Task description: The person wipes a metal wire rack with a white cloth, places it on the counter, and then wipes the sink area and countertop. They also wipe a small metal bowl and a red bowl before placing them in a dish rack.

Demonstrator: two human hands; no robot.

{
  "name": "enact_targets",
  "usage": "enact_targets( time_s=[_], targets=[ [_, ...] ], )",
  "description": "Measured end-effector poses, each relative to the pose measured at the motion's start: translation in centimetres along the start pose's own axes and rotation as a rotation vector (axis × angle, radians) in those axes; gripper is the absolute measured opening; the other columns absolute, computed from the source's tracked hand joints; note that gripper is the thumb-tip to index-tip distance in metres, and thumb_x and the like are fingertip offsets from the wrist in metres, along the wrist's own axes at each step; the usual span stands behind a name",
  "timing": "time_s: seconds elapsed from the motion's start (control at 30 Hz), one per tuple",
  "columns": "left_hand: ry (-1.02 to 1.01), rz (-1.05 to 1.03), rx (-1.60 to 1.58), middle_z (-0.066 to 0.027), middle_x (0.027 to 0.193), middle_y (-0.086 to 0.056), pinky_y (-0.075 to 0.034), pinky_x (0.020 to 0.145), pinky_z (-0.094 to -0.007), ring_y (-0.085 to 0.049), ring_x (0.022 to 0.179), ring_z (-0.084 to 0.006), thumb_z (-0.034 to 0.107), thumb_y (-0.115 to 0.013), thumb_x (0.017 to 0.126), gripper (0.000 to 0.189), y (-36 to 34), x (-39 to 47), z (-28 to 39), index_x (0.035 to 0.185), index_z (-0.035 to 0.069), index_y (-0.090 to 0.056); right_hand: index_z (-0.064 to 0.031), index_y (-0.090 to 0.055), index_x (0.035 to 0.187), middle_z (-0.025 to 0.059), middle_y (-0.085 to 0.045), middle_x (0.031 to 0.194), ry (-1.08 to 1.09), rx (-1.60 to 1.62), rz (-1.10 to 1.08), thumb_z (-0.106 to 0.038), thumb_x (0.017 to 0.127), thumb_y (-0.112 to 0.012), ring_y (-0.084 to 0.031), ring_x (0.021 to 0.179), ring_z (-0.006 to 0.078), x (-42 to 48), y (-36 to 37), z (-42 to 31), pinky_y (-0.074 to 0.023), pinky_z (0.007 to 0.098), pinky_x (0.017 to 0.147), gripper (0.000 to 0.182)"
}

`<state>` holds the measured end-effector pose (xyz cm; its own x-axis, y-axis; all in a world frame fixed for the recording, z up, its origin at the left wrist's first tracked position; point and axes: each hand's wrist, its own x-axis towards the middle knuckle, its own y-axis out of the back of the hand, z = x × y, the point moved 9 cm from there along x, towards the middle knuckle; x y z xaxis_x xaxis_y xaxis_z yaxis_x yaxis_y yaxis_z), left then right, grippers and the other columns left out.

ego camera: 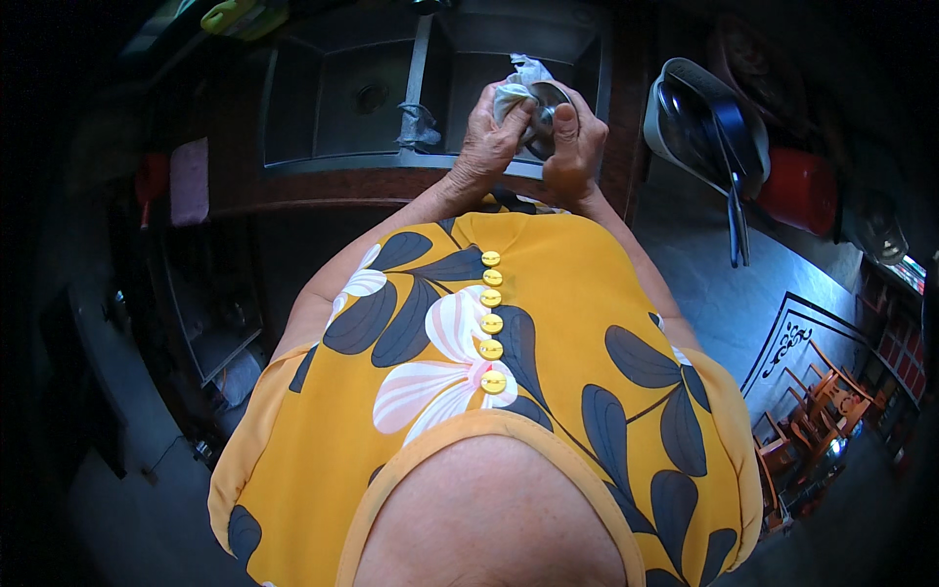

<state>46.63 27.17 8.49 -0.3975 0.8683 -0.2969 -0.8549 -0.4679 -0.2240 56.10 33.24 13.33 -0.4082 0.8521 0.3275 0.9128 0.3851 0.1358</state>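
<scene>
My left hand (493,132) grips a pale cloth (511,99) and presses it against a round metal lid or shallow bowl (541,139); which of the two I cannot tell. Around the far side of that metal piece curls my right hand (579,143), its thumb on the surface near the middle. Both hands are over the right basin (469,88) of a double steel sink (337,163). A grey rag (417,126) is draped over the divider between the basins. The left basin shows a drain (371,97).
Right of the sink, a white basin (655,139) holds dark pans with handles jutting toward me. Beside it are a red container (799,191) and a glass jar (884,235). At left hang a pink board (189,182) and a red utensil (151,180). Wooden chairs (821,411) stand far right.
</scene>
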Motion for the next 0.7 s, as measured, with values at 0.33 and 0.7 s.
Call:
enact_targets(
  time_s=[0.33, 0.7],
  targets=[
    [-0.162, 0.021, 0.269, -0.0108, 0.100, -0.060, -0.054, 0.080, -0.0332, -0.061, 0.098, -0.0189, 0.026, -0.060, 0.090, 0.023, 4.3, 1.8, 2.6, 0.107, 0.010, -0.056, -0.0077, -0.057, 0.119, 0.0153, -0.060, 0.109, 0.038, -0.106, -0.063, -0.040, 0.090, -0.049, -0.057, 0.103, 0.0248, 0.4, -1.2, 0.0, -0.0501, 0.0362, 0.085, 0.044],
    [-0.847, -0.700, 1.471, -0.0105, 0.110, -0.058, -0.054, 0.080, -0.0332, -0.063, 0.098, -0.0271, 0.011, -0.072, 0.076, 0.047, -2.3, -0.1, 8.8, 0.117, 0.016, -0.049, 0.0008, -0.050, 0.116, 0.0186, -0.062, 0.095, -0.083, 0.016, -0.678, -0.027, 0.094, -0.051, -0.066, 0.087, 0.0272, -1.5, -4.3, 0.6, -0.0560, 0.0355, 0.076, 0.036]
  ],
)
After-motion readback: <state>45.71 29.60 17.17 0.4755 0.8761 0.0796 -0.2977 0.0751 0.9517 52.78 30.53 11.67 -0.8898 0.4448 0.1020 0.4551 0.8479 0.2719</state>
